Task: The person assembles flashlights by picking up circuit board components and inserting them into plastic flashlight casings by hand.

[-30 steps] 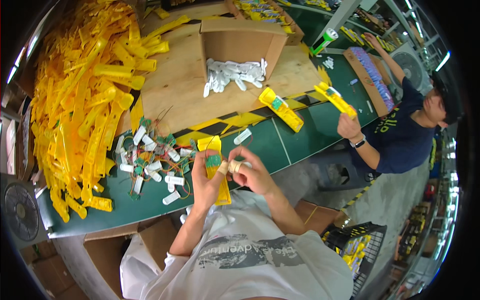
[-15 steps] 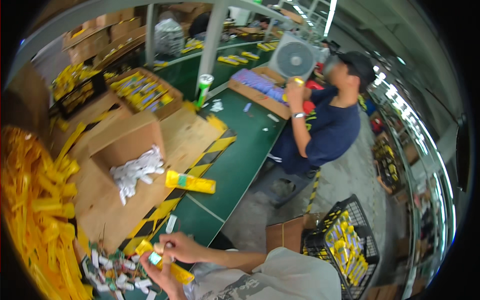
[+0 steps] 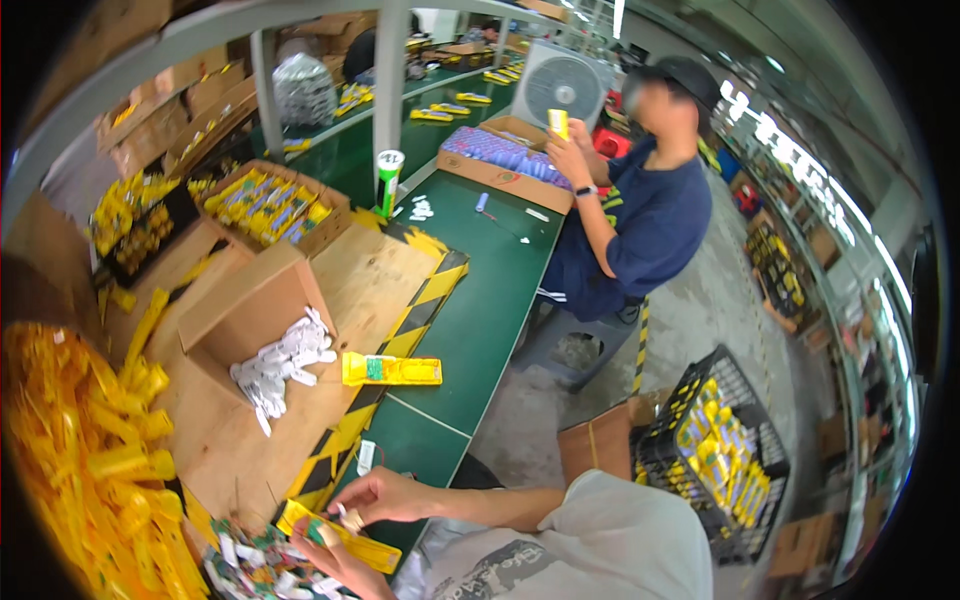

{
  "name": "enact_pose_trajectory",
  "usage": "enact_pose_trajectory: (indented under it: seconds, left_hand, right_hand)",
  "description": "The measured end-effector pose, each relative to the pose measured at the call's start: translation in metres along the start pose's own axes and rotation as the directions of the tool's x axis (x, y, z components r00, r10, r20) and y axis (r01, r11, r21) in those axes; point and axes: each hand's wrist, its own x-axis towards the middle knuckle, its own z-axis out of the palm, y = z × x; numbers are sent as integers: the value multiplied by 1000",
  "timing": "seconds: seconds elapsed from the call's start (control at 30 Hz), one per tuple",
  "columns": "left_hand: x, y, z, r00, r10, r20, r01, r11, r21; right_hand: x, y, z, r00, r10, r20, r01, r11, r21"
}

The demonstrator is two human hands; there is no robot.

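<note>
Low in the view, my left hand point(image 3: 342, 568) grips a long yellow plastic housing point(image 3: 372, 550) that lies tilted, with a bit of green at its upper end near the thumb. Just above it, my right hand point(image 3: 385, 497) is pinched closed, with a small white piece point(image 3: 338, 509) at its fingertips; its exact kind is unclear. A heap of small white parts with green boards and thin wires point(image 3: 262, 562) lies beside my left hand. Another yellow housing with a green board point(image 3: 392, 370) rests on the bench ahead, and a small white part point(image 3: 366, 457) lies near my right hand.
An open carton of white parts point(image 3: 285, 365) stands on the wooden board point(image 3: 385, 265). Yellow housings point(image 3: 85, 450) pile up at left. A black crate point(image 3: 655, 455) of filled housings stands at right. Across the green bench point(image 3: 490, 270), a co-worker point(image 3: 640, 200) holds a yellow piece.
My view has shifted slightly. My right hand has drawn a little away from the housing's upper end, a white piece now showing at its fingertips. The co-worker's yellow piece is raised higher and upright.
</note>
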Motion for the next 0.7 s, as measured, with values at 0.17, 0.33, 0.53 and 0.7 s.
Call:
enact_pose_trajectory:
  seconds: [0.17,0.33,0.53,0.7]
  left_hand:
    - [-8,2,-1,979,164,120,-198,905,376]
    - [-11,6,-1,970,149,190,-211,906,366]
    - [-17,15,-10,948,227,226,-282,924,257]
    - [-21,13,-11,943,95,318,-148,978,147]
  right_hand:
    - [-8,3,7,1000,-19,-1,19,988,-156]
    - [-23,-17,10,998,-55,8,54,916,-397]
    - [-30,-22,17,997,-78,26,83,945,-317]
    - [-29,-29,8,996,-93,3,89,933,-349]
